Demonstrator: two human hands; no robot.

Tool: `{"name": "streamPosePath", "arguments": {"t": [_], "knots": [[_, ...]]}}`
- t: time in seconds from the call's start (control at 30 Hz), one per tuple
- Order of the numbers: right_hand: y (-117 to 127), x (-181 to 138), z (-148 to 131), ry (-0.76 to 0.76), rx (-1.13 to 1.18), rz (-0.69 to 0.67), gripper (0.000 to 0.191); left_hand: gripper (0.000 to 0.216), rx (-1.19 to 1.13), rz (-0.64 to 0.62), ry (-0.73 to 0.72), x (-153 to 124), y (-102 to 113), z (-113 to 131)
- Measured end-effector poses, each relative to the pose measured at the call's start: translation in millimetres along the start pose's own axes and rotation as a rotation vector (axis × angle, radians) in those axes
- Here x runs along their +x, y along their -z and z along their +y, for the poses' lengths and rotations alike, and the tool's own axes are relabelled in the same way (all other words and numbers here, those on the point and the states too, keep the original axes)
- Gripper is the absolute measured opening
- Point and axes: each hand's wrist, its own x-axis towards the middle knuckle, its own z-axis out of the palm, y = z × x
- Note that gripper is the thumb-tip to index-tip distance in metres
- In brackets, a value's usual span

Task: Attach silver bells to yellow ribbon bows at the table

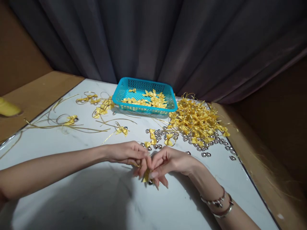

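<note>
My two hands meet over the near middle of the white marbled tabletop. A yellow ribbon bow (145, 176) with a silver bead (150, 182) hangs below the fingers. My right hand (165, 163) is closed in a pinch at the top of this bow, its lower fingers spread behind it. My left hand (134, 154) has thumb and fingers pinched together against the right fingertips. A short piece of gold cord (136, 165) shows under the left palm. Exactly where the cord runs between the fingers is hidden.
Beyond my hands stands a turquoise basket (144, 109) with loose yellow bows. A heap of corded bows (195, 116) lies at the right, silver beads (203, 147) scattered before it. Gold cords (91, 129) and bows spread leftward. A dark curtain (144, 38) hangs behind.
</note>
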Motion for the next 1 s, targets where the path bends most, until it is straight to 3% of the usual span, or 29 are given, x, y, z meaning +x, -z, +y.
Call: {"name": "streamPosePath", "arguments": {"t": [0.1, 0.2, 0.33, 0.7, 1.0], "knots": [[8, -4, -2, 0.062, -0.019, 0.026, 0.011, 0.024, -0.220, 0.006, -0.095, 0, 2, 2], [16, -7, -3, 0.100, -0.017, 0.060, 0.011, 0.022, -0.277, 0.046, -0.145, -1, 2, 4], [20, -9, -3, 0.108, -0.033, 0.066, 0.009, 0.011, -0.180, 0.056, -0.072, -2, -1, 2], [6, -7, -6, -0.025, -0.065, 0.062, 0.009, 0.019, 0.083, -0.021, 0.090, 1, -6, 0], [6, -3, -3, -0.080, -0.071, 0.000, 0.015, 0.022, 0.130, -0.008, 0.134, 1, -7, -2]]}}
